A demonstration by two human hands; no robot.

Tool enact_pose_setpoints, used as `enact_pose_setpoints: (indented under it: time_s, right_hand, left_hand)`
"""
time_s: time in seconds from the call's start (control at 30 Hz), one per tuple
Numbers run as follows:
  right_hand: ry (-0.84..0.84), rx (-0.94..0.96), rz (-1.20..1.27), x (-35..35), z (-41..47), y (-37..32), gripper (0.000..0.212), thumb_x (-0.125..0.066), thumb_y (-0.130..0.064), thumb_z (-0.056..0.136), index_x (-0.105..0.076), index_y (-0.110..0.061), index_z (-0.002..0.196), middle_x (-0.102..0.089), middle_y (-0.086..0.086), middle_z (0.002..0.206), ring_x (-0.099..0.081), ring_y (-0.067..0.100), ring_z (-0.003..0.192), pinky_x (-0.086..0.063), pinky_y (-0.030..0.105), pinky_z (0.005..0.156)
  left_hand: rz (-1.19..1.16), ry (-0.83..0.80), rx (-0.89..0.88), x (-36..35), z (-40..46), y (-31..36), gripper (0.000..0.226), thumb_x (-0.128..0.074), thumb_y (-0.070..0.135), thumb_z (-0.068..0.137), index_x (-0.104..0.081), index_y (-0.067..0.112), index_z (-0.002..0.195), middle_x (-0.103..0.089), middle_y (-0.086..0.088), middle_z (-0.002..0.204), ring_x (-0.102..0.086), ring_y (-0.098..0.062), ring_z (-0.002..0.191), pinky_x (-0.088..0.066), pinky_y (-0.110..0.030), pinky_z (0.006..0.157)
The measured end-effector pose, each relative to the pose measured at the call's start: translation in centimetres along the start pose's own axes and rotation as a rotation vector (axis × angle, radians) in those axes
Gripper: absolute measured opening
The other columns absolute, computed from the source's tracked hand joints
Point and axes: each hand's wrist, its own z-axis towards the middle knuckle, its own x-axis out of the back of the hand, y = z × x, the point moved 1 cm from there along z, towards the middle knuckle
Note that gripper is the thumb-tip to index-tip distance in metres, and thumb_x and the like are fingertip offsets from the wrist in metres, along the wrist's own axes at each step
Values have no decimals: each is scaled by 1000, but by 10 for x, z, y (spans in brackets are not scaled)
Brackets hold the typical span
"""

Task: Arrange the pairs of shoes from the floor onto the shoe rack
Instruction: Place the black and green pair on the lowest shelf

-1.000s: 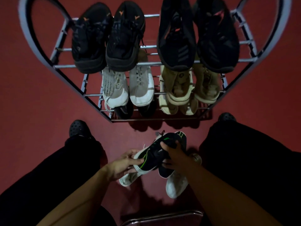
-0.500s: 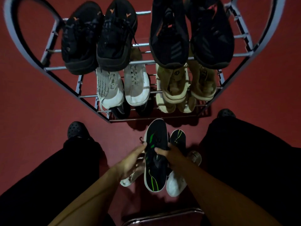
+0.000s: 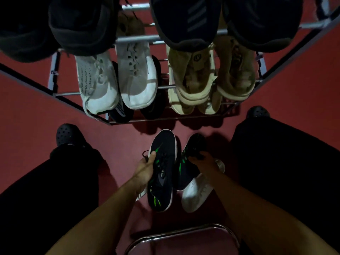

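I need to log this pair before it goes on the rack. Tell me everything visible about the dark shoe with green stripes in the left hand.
The dark shoe with green stripes looks like a navy or black knit trainer with a white sole edge, dark laces and bright green streaks along its side and heel. The left hand grips its left edge at midfoot. It points toe-first toward the shoe rack, above the red floor, beside its mate.

We have one view only: the head camera looks steeply down and forward from close above, with the shoe rack (image 3: 171, 87) across the frame's top and the forearms at the bottom.
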Motion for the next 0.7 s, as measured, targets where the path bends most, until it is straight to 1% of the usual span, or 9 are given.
enact_pose_setpoints:
  time_s: [0.1, 0.2, 0.27, 0.4, 0.43, 0.5, 0.53, 0.6, 0.7]
  right_hand:
    - [59, -68, -33, 8, 22, 12, 69, -83, -19, 80, -48, -6, 138, -59, 8, 129, -58, 31, 121, -47, 45, 105]
    - [49, -152, -137, 8, 58, 44, 116, -89, -63, 46, -42, -16, 141, -57, 6, 134, -57, 32, 122, -47, 48, 105]
    - [53, -193, -175, 6, 74, 55, 123, -86, -74, 37, -43, -17, 137, -56, 5, 134, -57, 30, 120, -48, 47, 103]
    - [170, -133, -128, 0, 75, 32, 129, -92, -62, 38, -36, -9, 142, -55, 11, 136, -59, 33, 117, -52, 47, 98]
    - [188, -119, -87, 0, 76, 26, 127, -95, -57, 42, -35, -9, 143, -55, 13, 139, -60, 33, 115, -56, 40, 94]
    - [175, -126, -22, 1, 73, 9, 100, -90, -27, 70, -31, -4, 147, -48, 12, 144, -57, 28, 112, -57, 17, 76]
    - [171, -141, -33, 3, 75, 7, 95, -86, -26, 76, -30, -3, 149, -46, 14, 146, -55, 28, 117, -57, 18, 79]
    - [114, -159, -146, 5, 81, 6, 110, -88, -49, 66, -34, -4, 150, -47, 16, 147, -53, 35, 128, -52, 40, 102]
    - [74, -144, -205, 13, 107, 27, 136, -81, -79, 25, -51, -9, 138, -63, 16, 131, -64, 36, 115, -55, 53, 95]
  left_hand:
    - [73, -2, 12, 8, 17, -4, 44, -40, 48, 107, -69, 16, 118, -80, 0, 93, -77, -14, 83, -58, -21, 65]
    - [115, 34, 39, 14, 30, -1, 39, -43, 50, 105, -68, 21, 102, -76, 0, 91, -74, -17, 86, -56, -24, 72]
    - [120, 72, 53, 18, 39, -1, 36, -44, 51, 104, -66, 24, 96, -75, 1, 91, -73, -16, 86, -57, -27, 76]
    - [117, 96, 61, 23, 46, -2, 38, -43, 50, 105, -66, 20, 102, -75, 2, 91, -72, -9, 79, -53, -15, 61]
    - [115, 98, 64, 25, 47, -3, 39, -43, 50, 105, -66, 19, 104, -75, 1, 91, -72, -9, 79, -52, -14, 59]
    - [114, 90, 67, 27, 48, -4, 40, -42, 49, 106, -67, 17, 104, -76, 0, 90, -73, -9, 77, -53, -13, 59]
    - [117, 82, 66, 28, 49, -5, 41, -42, 49, 106, -68, 18, 104, -76, 0, 90, -74, -10, 79, -54, -15, 62]
    - [118, 78, 69, 29, 51, -7, 43, -41, 51, 105, -69, 18, 104, -78, -1, 91, -75, -13, 83, -59, -24, 74]
    - [92, 78, 76, 32, 54, -12, 44, -42, 56, 103, -69, 21, 105, -79, -2, 95, -76, -19, 90, -59, -37, 90]
